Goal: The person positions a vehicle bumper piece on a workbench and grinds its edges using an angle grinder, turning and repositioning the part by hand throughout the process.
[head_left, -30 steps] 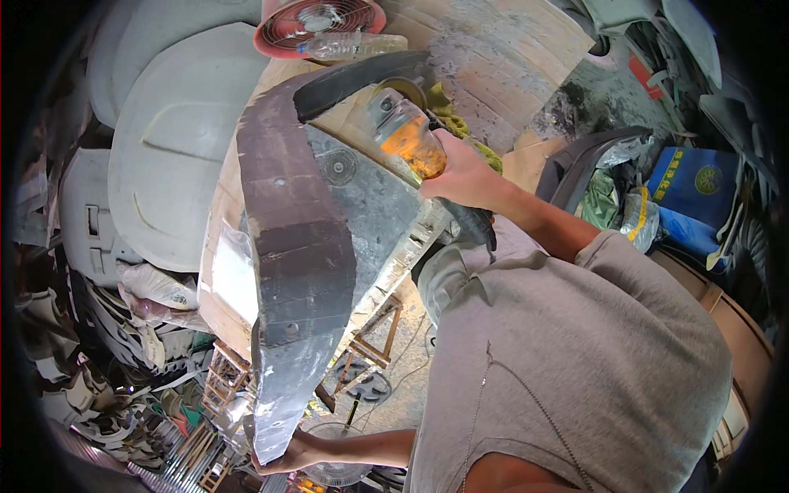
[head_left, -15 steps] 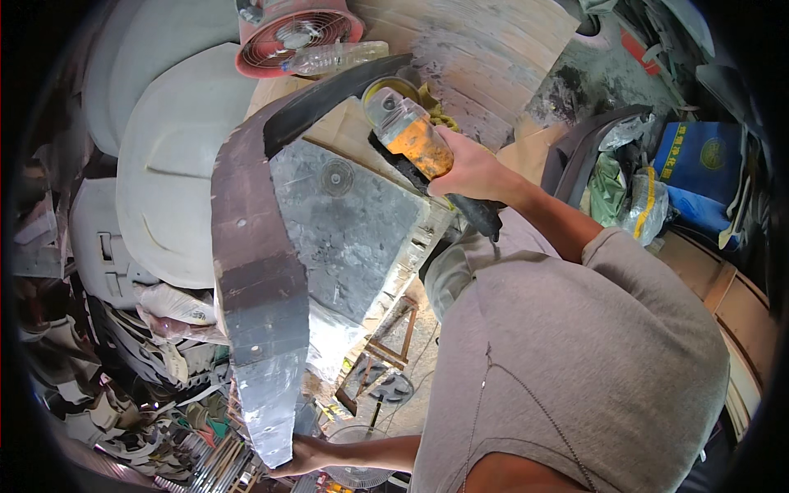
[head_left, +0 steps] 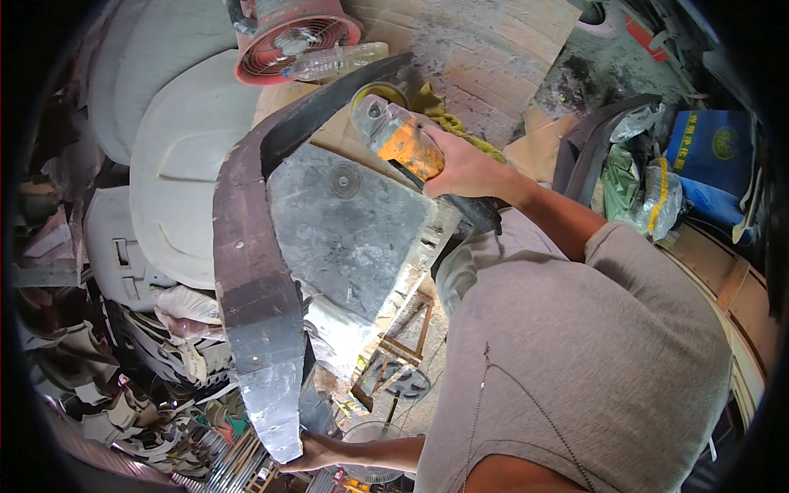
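A long curved bumper [head_left: 255,238], dark grey-brown with a paler scuffed lower end, arcs down the left of the work area. My left hand [head_left: 316,452] grips its lower end, with the fingertips hidden behind it. In my right hand [head_left: 468,164] is an orange and grey angle grinder [head_left: 407,144], with the thumb along its near side. The grinder's round yellowish disc [head_left: 378,92] lies over the bumper's dark upper end; whether it touches cannot be made out. A yellow-green cloth [head_left: 444,115] lies just beyond the grinder.
A grey scuffed board [head_left: 345,230] lies inside the curve. Beyond the bumper's upper end are a red fan [head_left: 296,41] and a clear plastic bottle [head_left: 337,59]. Pale panels [head_left: 193,164] lean at left. A blue box [head_left: 707,148] and plastic bags stand at right, a floor fan [head_left: 374,440] below.
The grinder has shifted a little left over the bumper's upper end, and more of the cloth shows. My left hand stays at the lower end. The whole view has shifted slightly.
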`<action>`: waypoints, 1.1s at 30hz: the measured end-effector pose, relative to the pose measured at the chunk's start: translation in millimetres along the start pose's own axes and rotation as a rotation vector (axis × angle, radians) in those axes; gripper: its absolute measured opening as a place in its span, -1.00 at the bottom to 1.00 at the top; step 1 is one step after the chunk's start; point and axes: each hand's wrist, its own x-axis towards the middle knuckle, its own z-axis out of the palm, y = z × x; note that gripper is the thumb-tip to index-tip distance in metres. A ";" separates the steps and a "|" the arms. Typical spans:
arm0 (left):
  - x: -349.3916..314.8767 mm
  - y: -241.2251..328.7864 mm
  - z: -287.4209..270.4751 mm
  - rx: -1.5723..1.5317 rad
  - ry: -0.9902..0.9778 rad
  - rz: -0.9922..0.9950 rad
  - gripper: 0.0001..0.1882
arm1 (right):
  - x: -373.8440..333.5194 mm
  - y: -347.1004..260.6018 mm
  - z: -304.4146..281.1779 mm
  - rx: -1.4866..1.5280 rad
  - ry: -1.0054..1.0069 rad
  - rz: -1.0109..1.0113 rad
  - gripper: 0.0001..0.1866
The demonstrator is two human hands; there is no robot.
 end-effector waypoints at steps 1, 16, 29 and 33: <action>-0.4 2.4 0.5 0.001 0.002 0.000 -0.39 | -0.3 0.3 0.3 0.001 -0.001 -0.002 -0.08; 4.2 6.1 -0.2 -0.027 -0.019 -0.068 -0.36 | -15.6 6.9 3.5 0.060 0.006 -0.088 -0.20; 55.7 9.5 31.3 -0.251 -0.227 -0.069 -0.37 | -1.0 5.2 69.4 0.325 -0.100 -0.155 -0.11; 59.6 16.4 36.8 -0.198 -0.196 -0.052 -0.35 | 22.6 -10.8 96.2 0.360 -0.029 -0.165 -0.18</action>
